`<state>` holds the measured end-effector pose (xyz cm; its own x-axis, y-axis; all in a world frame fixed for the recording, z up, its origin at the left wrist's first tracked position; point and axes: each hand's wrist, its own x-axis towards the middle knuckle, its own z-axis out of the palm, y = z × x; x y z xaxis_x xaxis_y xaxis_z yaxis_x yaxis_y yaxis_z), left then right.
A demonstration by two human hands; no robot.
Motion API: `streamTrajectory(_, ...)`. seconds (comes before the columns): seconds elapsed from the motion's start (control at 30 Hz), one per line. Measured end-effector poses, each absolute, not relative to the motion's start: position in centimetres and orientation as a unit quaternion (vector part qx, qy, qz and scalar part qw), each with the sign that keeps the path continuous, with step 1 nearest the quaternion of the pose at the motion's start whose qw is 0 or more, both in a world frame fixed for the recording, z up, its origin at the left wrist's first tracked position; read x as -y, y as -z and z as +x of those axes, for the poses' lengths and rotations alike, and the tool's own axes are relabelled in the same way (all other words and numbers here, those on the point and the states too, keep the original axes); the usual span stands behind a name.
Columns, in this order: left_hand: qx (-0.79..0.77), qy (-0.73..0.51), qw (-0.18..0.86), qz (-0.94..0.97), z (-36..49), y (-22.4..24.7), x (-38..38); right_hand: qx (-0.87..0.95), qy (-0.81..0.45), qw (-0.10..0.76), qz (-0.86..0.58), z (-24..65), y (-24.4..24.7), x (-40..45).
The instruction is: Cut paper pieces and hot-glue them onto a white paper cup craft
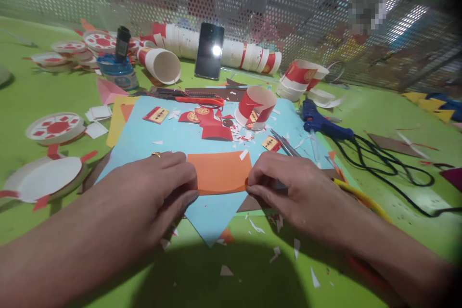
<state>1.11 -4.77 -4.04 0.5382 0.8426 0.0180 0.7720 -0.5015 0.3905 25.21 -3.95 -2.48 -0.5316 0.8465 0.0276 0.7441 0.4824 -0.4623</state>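
A rectangular piece of orange paper [220,172] is stretched between my two hands, its lower edge slightly curled. My left hand [166,178] pinches its left end, and my right hand [281,180] pinches the right end. Beneath it lies a light blue sheet [137,137]. Scissors [283,143] lie partly under my right hand, blades showing. Just beyond the orange paper are red paper cut-offs [216,132] and a cut red and white paper cup [257,106], standing upright among small scraps.
A blue glue gun [325,122] with a black cord lies at the right. A phone [209,50] leans against stacked paper cups [234,53] at the back. At left are cup-bottom pieces [56,127], a blue-lidded jar [117,71] and a tipped cup [164,66]. A perforated screen [288,5] stands behind.
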Motion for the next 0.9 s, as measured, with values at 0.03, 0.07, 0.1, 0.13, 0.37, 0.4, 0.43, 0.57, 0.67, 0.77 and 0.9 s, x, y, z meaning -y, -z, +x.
streamTrajectory(0.03, -0.464, -0.107, 0.177, 0.861, 1.08, 4.0, 4.75, 0.851, -0.208, 0.128, -0.465, 25.23, 2.47, 3.94)
streamTrajectory(0.07, -0.463, -0.107, 0.183, 0.861, 1.05, 3.98, 4.74, 0.851, -0.215, 0.131, -0.462, 25.27, 2.47, 3.93)
streamTrajectory(0.1, -0.463, -0.107, 0.186, 0.86, 1.04, 3.98, 4.74, 0.852, -0.22, 0.133, -0.457, 25.31, 2.48, 3.93)
streamTrajectory(0.13, -0.465, -0.106, 0.187, 0.859, 1.04, 4.0, 4.74, 0.854, -0.223, 0.133, -0.451, 25.37, 2.5, 3.92)
streamTrajectory(0.37, -0.473, -0.102, 0.189, 0.854, 0.99, 4.16, 4.89, 0.869, -0.236, 0.11, -0.421, 25.65, 2.4, 3.65)
streamTrajectory(0.4, -0.473, -0.103, 0.19, 0.854, 0.99, 4.2, 4.9, 0.871, -0.24, 0.108, -0.414, 25.65, 2.35, 3.59)
streamTrajectory(0.43, -0.474, -0.104, 0.19, 0.853, 1.0, 4.24, 4.9, 0.873, -0.242, 0.106, -0.41, 25.63, 2.31, 3.53)
streamTrajectory(0.57, -0.478, -0.105, 0.184, 0.853, 1.18, 4.42, 4.82, 0.873, -0.233, 0.091, -0.419, 25.48, 2.28, 3.45)
streamTrajectory(0.67, -0.475, -0.102, 0.183, 0.855, 1.24, 4.49, 4.83, 0.868, -0.219, 0.08, -0.437, 25.34, 2.38, 3.54)
streamTrajectory(0.77, -0.474, -0.093, 0.185, 0.856, 1.25, 4.51, 4.88, 0.866, -0.202, 0.067, -0.453, 25.17, 2.48, 3.63)
streamTrajectory(0.9, -0.476, -0.074, 0.185, 0.857, 1.5, 4.46, 4.83, 0.862, -0.186, 0.05, -0.469, 24.92, 2.58, 3.54)
